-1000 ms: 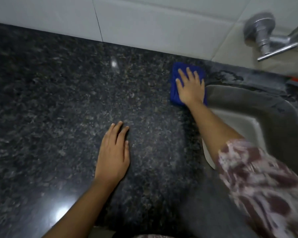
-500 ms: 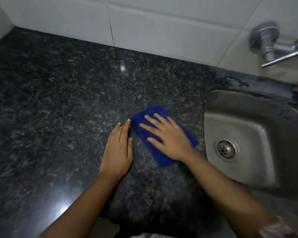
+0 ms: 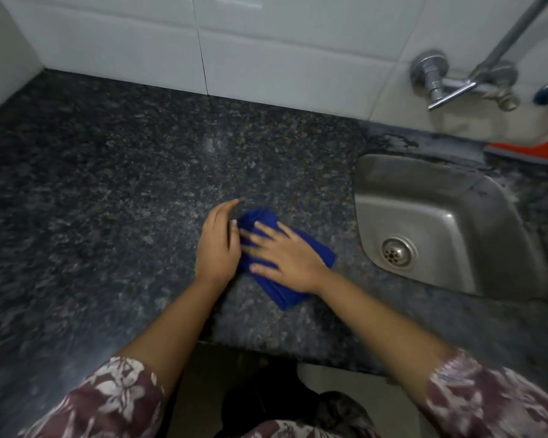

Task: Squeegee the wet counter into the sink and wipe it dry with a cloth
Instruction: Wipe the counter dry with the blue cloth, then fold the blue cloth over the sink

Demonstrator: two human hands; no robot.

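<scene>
1. The right hand (image 3: pixel 287 259) lies flat, fingers spread, pressing down on a folded dark blue cloth (image 3: pixel 310 248) rather than gripping it.
2. The left hand (image 3: pixel 217 245) rests just beside it on its edge, fingers together and loosely curved. Its fingertips touch the cloth's left end, but whether it pinches the fabric I cannot tell.
3. The cloth sits on the dark speckled granite counter (image 3: pixel 108 191), near the front edge, between the counter's middle and the sink.
4. The recessed stainless steel sink (image 3: pixel 440 222) with its round drain is set toward the counter's right end, apart from the cloth.
5. An orange and white tool (image 3: pixel 532 148), probably the squeegee, lies at the back edge behind the sink, in nobody's hand. So the squeegee stage looks finished, and this is the drying stage.
6. No pooled water shows on the counter. A dull patch at the back near the sink may be damp, and the left stretch may need wiping, but I cannot confirm either.
7. A chrome wall tap (image 3: pixel 440 83) projects from the white tiles above. No brand, label or writing can be read anywhere.
</scene>
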